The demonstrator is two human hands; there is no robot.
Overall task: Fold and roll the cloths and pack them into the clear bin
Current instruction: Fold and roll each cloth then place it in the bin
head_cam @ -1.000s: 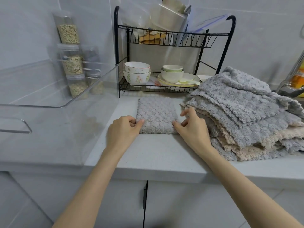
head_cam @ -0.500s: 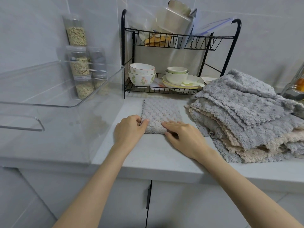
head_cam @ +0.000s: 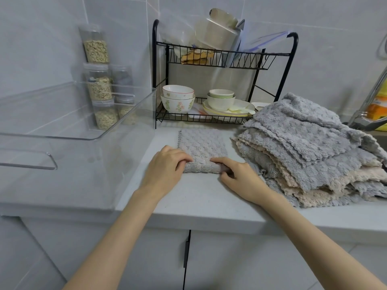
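A folded grey, knobbly-textured fleece cloth [head_cam: 202,147] lies on a pale grey speckled counter [head_cam: 199,197], midway along it and nearer the back wall than the front edge. Its near end is turned up into a low roll. The left hand [head_cam: 165,170] grips the roll's left corner with its fingers [head_cam: 184,159] curled close together over the fabric. The right hand [head_cam: 240,176] holds the right corner, forefinger laid along the top of the roll and the other fingers bent against its end; the thumb appears to be tucked beneath, though the view does not settle it.

A large clear plastic bin [head_cam: 62,137] stands just beside the cloth at the counter's left end, its front wall at the counter's front edge. At the right end, a loose pile of grey and beige fleece cloths [head_cam: 314,153] nearly touches the right hand. A black wire two-tier dish rack [head_cam: 154,65] against the wall behind the cloth carries stacked flowered bowls [head_cam: 178,101] and pale plates [head_cam: 240,107]. Clear jars of grain [head_cam: 98,84] are stacked in the back left corner, partly seen through the bin. A metal tap [head_cam: 368,114] rises behind the pile.
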